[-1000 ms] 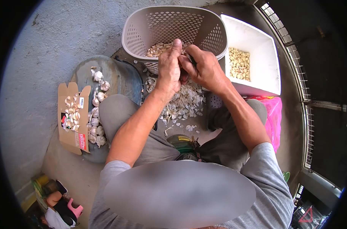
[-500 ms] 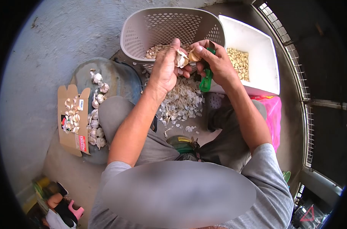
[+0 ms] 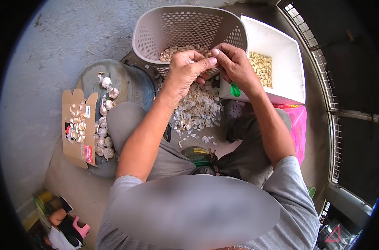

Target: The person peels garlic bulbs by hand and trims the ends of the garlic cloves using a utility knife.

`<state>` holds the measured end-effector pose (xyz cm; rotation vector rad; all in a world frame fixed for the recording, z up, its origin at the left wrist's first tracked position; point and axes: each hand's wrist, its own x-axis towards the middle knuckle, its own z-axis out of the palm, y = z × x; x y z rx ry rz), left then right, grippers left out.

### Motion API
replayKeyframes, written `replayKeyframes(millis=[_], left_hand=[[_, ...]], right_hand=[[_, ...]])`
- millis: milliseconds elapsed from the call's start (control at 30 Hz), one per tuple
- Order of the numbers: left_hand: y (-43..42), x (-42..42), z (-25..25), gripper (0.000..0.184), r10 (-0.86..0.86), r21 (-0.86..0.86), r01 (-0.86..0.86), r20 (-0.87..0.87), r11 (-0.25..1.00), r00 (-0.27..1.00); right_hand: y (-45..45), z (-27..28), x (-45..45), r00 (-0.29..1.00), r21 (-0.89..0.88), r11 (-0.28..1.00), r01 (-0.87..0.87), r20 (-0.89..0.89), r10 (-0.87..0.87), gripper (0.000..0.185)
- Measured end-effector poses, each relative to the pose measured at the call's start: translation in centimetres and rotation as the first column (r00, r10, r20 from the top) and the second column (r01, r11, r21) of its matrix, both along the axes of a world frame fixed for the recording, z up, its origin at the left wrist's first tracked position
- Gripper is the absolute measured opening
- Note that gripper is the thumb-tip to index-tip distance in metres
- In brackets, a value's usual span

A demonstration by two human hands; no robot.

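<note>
Over the near rim of the grey-brown plastic basket, my two hands meet. My left hand is closed, and its thumb points toward the other hand. A little of the pale garlic shows behind its fingers; the rest is hidden. My right hand pinches with thumb and forefinger close to the left thumb tip. From under its palm sticks the end of a green knife handle; the blade is out of sight. Garlic cloves lie inside the basket. Below my hands, papery garlic skins are heaped on the floor.
A white foam box with peeled cloves stands right of the basket. To my left, garlic bulbs and a cardboard piece bearing cloves rest on a rounded bluish surface. A pink bag lies by my right knee.
My hands have turned inward and their thumbs have come together. The garlic, plainly visible before, is now mostly covered. The knife has rotated, so only its handle end shows.
</note>
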<state>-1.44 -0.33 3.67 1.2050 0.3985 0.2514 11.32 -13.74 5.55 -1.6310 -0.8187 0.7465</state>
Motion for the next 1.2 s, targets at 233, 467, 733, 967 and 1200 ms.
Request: replayKeyframes(millis=[233,467,733,967,1200], left_hand=[[-0.2,0.0,0.4,0.04,-0.072,0.076,0.071,0.005,0.995,0.997],[-0.1,0.5,-1.2,0.048,-0.043,0.201,0.042,0.004,0.979,0.999],[-0.1,-0.2,-0.3,0.033,-0.147,0.113,0.128,0.182,0.985,0.972],[0.2,-0.1,0.0,0.025,-0.091,-0.009,0.092,0.107,0.996,0.99],[-0.7,-0.1,0.5,0.025,0.002,0.205,-0.02,0.085,0.979,0.996]], right_hand=[[-0.7,0.6,0.3,0.988,0.081,0.993,-0.081,-0.128,0.091,0.031],[0.3,-0.9,-0.5,0.995,0.207,0.978,0.039,-0.101,-0.019,0.033],[-0.5,0.2,-0.1,0.842,0.171,0.985,-0.029,-0.527,0.117,0.028],[-0.2,0.2,-0.5,0.807,0.207,0.978,0.028,-0.583,0.1,0.03],[-0.7,-0.2,1.0,0.858,0.182,0.983,-0.029,-0.5,0.118,0.033]])
